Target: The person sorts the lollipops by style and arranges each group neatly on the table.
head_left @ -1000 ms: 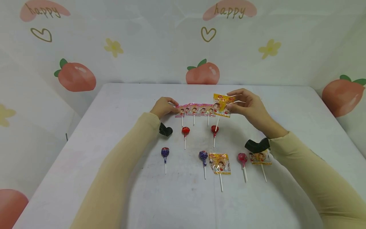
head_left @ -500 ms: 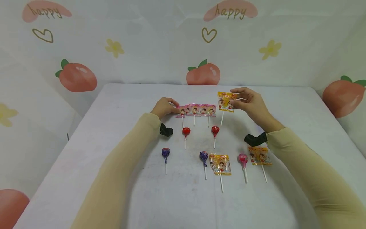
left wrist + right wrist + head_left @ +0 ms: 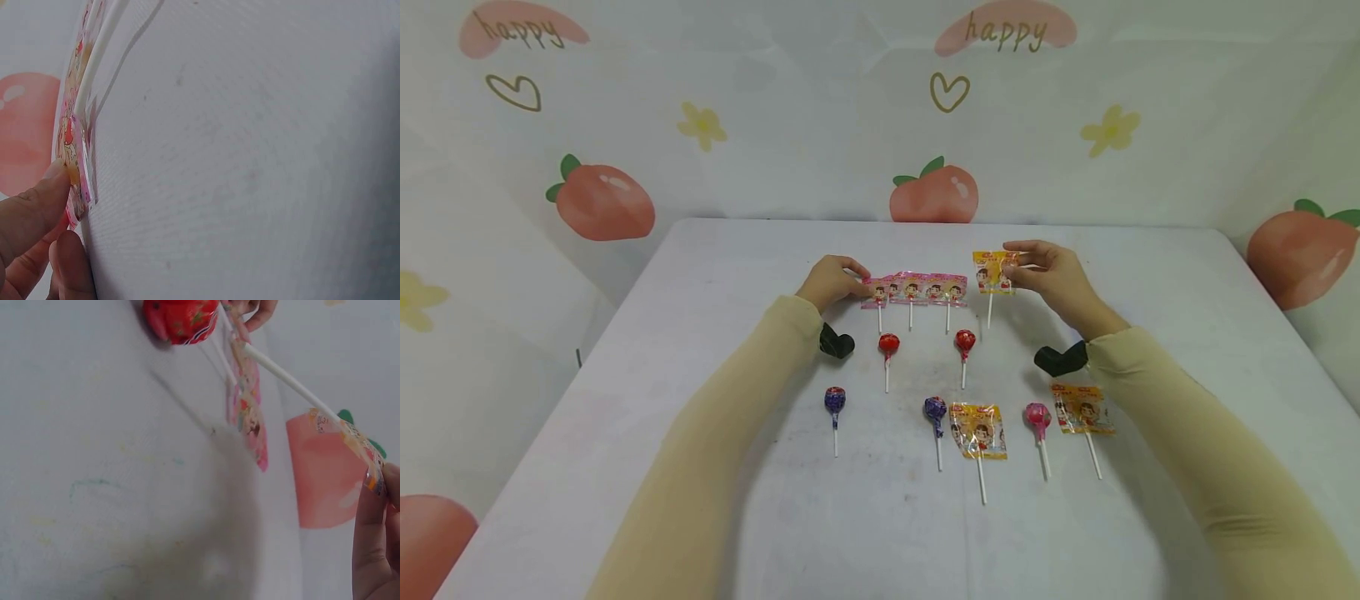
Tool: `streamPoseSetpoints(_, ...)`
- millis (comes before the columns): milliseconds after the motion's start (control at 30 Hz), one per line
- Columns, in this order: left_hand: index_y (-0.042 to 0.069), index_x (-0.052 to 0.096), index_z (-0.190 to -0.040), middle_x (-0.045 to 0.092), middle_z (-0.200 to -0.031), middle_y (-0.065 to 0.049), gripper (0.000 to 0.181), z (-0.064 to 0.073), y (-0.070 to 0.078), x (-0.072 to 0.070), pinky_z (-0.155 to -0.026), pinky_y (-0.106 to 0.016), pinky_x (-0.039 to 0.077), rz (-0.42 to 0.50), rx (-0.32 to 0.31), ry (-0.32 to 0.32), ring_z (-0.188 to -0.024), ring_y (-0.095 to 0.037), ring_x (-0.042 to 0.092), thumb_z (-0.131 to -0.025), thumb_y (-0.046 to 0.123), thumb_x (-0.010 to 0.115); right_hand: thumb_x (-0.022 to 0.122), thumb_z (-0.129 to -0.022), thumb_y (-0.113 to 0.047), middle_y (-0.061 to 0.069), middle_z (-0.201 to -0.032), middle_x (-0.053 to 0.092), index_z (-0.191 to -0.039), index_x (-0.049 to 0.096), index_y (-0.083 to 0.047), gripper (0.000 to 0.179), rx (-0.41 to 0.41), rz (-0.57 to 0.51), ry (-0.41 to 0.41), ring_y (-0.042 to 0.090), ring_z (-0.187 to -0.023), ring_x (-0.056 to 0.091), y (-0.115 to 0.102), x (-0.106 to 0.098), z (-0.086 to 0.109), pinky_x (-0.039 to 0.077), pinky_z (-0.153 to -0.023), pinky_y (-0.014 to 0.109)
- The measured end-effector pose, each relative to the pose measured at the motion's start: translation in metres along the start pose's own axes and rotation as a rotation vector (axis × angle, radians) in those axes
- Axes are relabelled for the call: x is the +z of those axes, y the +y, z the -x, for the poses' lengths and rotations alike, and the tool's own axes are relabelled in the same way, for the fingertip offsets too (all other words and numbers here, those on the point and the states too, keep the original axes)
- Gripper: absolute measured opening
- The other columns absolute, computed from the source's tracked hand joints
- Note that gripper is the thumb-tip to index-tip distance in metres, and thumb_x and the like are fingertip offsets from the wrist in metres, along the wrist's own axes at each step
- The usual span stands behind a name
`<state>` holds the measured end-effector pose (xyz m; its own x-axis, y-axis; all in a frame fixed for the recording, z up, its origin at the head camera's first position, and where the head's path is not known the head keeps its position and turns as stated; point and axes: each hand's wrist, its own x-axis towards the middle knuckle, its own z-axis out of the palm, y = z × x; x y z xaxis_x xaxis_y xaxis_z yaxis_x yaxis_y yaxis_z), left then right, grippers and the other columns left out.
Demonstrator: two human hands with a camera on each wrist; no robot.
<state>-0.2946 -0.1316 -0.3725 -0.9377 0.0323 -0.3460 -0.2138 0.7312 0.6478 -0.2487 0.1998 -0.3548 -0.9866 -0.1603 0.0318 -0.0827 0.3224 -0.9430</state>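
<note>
Farthest yellow wrapper (image 3: pixel 989 273) partly behind the right grip (image 3: pixel 1051 273), its fine print illegible.

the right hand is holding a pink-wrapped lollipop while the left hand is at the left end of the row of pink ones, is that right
Not quite: the lollipop in the right hand is wrapped in yellow, not pink, as the head view shows. The left hand is indeed at the left end of the pink row.

Plastic shining, cloth looking dull
The held yellow wrapper (image 3: pixel 990 273) and a red lollipop (image 3: pixel 181 322) are gleaming smoothly; the beige left sleeve (image 3: pixel 715 417) is looking matt.
</note>
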Motion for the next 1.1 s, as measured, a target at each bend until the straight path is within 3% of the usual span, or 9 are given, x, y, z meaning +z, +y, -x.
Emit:
streamPoseSetpoints(200,0.015,0.068,-0.114,0.055,-0.128,-0.008,0.032,0.001,0.001,-0.001,-0.104,-0.041,0.038,0.013,-0.016,-0.003,-0.114,-0.025,0.044,-0.084,0.022,0.076,0.066,-0.091,-0.009,-0.001,-0.097,0.059,-0.133,0.052,0.005,0.046,0.050,0.027,-0.026,-0.001,-0.078,0.063,0.007,0.001,-0.006,0.053,-0.074,0.017)
streamPoseSetpoints(433,0.014,0.068,-0.114,0.055,-0.127,-0.008,0.032,0.001,0.001,-0.001,-0.105,-0.040,0.037,0.023,-0.021,-0.006,-0.113,-0.024,0.044,-0.084,0.022,0.076,0.064,-0.093,-0.011,0.009,-0.104,0.054,-0.136,0.049,0.006,0.048,0.145,0.078,-0.116,-0.003,-0.077,0.062,0.014,0.002,-0.012,0.053,-0.076,0.018)
streamPoseSetpoints(733,0.015,0.068,-0.112,0.056,-0.120,-0.008,0.031,-0.001,0.001,0.001,-0.103,-0.040,0.038,0.033,-0.033,-0.005,-0.110,-0.024,0.045,-0.084,0.022,0.076,0.063,-0.093,-0.010,0.000,-0.093,0.056,-0.133,0.051,0.007,0.045,0.209,0.118,-0.137,-0.001,-0.073,0.059,0.019,0.006,-0.018,0.052,-0.069,0.016)
streamPoseSetpoints(1100,0.014,0.068,-0.112,0.056,-0.119,-0.008,0.031,0.001,0.001,0.000,-0.101,-0.039,0.038,0.041,-0.016,-0.005,-0.108,-0.023,0.045,-0.083,0.020,0.077,0.064,-0.093,-0.012,0.000,-0.090,0.054,-0.133,0.051,0.006,0.046,0.226,0.225,-0.137,0.001,-0.067,0.056,0.018,0.006,-0.020,0.049,-0.063,0.018)
